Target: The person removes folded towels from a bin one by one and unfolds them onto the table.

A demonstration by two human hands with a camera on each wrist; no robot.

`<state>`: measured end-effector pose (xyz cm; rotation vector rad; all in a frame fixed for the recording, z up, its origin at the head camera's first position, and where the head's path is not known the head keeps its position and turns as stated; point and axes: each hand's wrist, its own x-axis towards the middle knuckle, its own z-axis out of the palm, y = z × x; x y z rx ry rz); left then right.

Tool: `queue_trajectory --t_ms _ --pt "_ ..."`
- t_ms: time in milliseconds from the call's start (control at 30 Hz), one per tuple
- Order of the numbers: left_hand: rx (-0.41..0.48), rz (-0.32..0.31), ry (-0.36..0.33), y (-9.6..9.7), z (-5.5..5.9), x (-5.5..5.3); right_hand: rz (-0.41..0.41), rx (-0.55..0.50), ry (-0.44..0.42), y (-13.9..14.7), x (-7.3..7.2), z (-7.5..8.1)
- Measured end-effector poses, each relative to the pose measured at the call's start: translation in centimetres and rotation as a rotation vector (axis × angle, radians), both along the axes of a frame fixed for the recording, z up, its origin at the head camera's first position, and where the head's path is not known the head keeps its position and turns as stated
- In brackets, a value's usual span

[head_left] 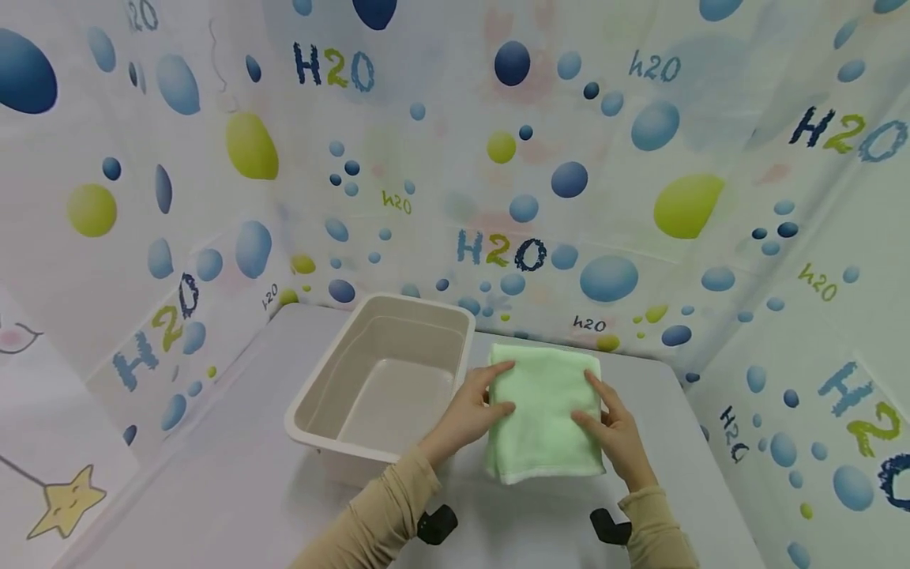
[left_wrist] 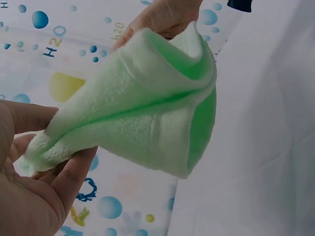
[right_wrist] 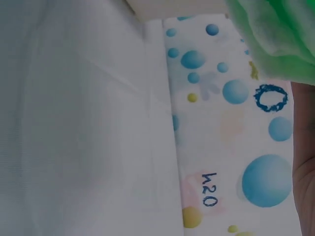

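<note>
A folded light green towel (head_left: 543, 419) is held up over the table between both hands. My left hand (head_left: 465, 411) pinches its left edge, thumb and fingers on either side of the cloth. On the right edge my right hand (head_left: 617, 435) grips it the same way. From the left wrist view the towel (left_wrist: 133, 105) shows as soft folded layers with open loops at the far end, where part of the right hand (left_wrist: 165, 17) appears. Only a corner of the towel (right_wrist: 280, 44) and a strip of the right hand (right_wrist: 304, 162) enter the right wrist view.
A beige plastic basin (head_left: 313, 431) stands on the white table (head_left: 235, 474), just left of the towel, with nothing visible inside. White sheets printed with bubbles and H2O lettering (head_left: 486, 249) wall in the back and both sides.
</note>
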<state>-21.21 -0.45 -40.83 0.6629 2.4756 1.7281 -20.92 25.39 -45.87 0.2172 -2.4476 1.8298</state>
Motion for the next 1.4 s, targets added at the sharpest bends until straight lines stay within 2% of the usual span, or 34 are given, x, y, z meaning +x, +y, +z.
queue_trajectory --t_ms 133,367,533,933,1100,1300,1400 --pt "-0.046 0.015 -0.021 1.0 -1.1 0.4 -0.010 0.014 -0.031 0.5 0.4 -1.1" --pt "-0.112 0.038 -0.024 2.3 -3.9 0.9 -0.024 0.010 -0.078 1.2 1.1 -3.7" --pt "-0.128 0.071 -0.066 2.6 -5.9 0.6 -0.029 0.040 -0.101 1.2 1.3 -5.5" --pt "-0.170 0.148 -0.078 2.7 -9.8 0.0 -0.050 0.159 -0.202 0.2 1.7 -8.3" --pt "-0.180 0.176 -0.088 2.0 -11.5 -0.2 -0.035 0.224 -0.178 -0.1 1.6 -9.6" --pt "-0.190 0.151 -0.086 1.6 -12.9 -0.3 -0.026 0.369 -0.136 0.1 1.5 -10.5" --pt "-0.184 0.142 -0.106 1.5 -13.5 -0.1 -0.028 0.386 -0.142 0.4 1.6 -10.7"
